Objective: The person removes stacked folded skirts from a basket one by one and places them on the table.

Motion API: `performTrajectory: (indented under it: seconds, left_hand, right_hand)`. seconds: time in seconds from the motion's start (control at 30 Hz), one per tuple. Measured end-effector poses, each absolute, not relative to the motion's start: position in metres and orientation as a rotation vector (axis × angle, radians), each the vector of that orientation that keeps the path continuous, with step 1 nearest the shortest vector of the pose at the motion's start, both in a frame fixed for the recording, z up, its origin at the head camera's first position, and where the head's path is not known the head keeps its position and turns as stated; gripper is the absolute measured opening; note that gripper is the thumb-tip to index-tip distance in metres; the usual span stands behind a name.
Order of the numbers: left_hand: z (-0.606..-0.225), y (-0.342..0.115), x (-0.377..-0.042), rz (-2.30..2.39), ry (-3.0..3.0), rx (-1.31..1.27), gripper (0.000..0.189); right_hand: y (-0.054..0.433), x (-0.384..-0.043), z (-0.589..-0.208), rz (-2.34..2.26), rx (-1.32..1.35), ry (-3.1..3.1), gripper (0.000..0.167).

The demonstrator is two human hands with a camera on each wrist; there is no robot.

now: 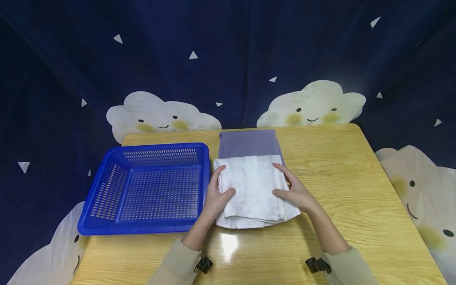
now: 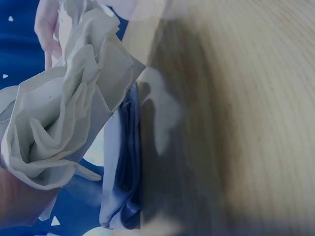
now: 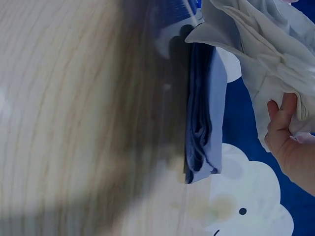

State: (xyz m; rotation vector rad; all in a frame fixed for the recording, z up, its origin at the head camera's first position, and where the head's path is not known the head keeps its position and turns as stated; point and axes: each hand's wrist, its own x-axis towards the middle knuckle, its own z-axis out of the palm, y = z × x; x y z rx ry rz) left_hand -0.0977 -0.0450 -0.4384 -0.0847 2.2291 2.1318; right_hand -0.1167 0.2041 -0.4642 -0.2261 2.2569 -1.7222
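Note:
A folded white cloth (image 1: 253, 186) is held up off the table between two hands. The left hand (image 1: 216, 194) grips its left side, thumb on top. On the right side the right hand (image 1: 293, 190) does the same, and in the right wrist view its fingers (image 3: 281, 118) curl under the layers. Behind and below the white cloth, a folded purple-blue cloth (image 1: 249, 143) lies on the table; both wrist views show a gap between the two cloths. The white cloth's loose layered edges (image 2: 64, 113) fan out in the left wrist view.
A blue plastic basket (image 1: 164, 194) with slotted walls stands on the left of the wooden table (image 1: 338, 174), close beside the left hand. Behind the table hangs a dark blue curtain (image 1: 228, 59) printed with clouds and small triangles.

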Motion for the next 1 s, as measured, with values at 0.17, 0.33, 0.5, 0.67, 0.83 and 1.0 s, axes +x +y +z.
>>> performTrajectory:
  seconds: [0.17, 0.33, 0.5, 0.67, 0.83, 1.0]
  left_hand:
    - [-0.443, -0.042, -0.096, 2.130, 2.250, -0.082, 0.071]
    - [-0.449, -0.040, -0.096, 2.112, 2.267, -0.080, 0.071]
    - [-0.457, -0.038, -0.095, 2.103, 2.270, -0.070, 0.071]
    - [-0.465, -0.036, -0.095, 2.140, 2.231, -0.028, 0.073]
    - [-0.471, -0.034, -0.093, 2.135, 2.254, -0.029, 0.072]
    - [-0.478, -0.033, -0.091, 2.107, 2.257, -0.072, 0.072]
  right_hand:
    - [0.208, -0.115, -0.470, -1.735, -0.215, 2.240, 0.078]
    - [0.212, -0.114, -0.477, -1.754, -0.210, 2.236, 0.079]
    - [0.218, -0.112, -0.486, -1.740, -0.205, 2.242, 0.076]
    - [0.225, -0.110, -0.495, -1.740, -0.202, 2.239, 0.076]
    - [0.229, -0.108, -0.501, -1.727, -0.198, 2.247, 0.076]
    - [0.231, -0.106, -0.509, -1.736, -0.197, 2.242, 0.077]
